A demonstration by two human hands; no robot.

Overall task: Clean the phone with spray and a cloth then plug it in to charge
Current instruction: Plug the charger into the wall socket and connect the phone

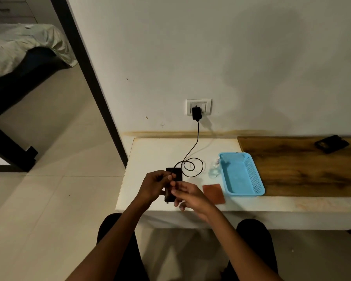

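The phone (173,184) is gripped by the left hand (154,185) at the table's (150,151) seven o'clock corner; the right hand (187,196) rests loosely spread on it. Cleaning looks finished, the cable (193,159) seemingly attached.

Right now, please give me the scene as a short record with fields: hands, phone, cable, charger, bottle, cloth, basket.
left hand: grips the phone near its far end
right hand: fingers relaxed, touching the phone from the right side
phone: dark, held over the near left part of the white table
cable: black, looped on the table, runs up to the charger
charger: black, plugged into the wall socket
bottle: clear, stands just left of the basket
cloth: reddish brown, flat on the table
basket: blue, nothing visible inside
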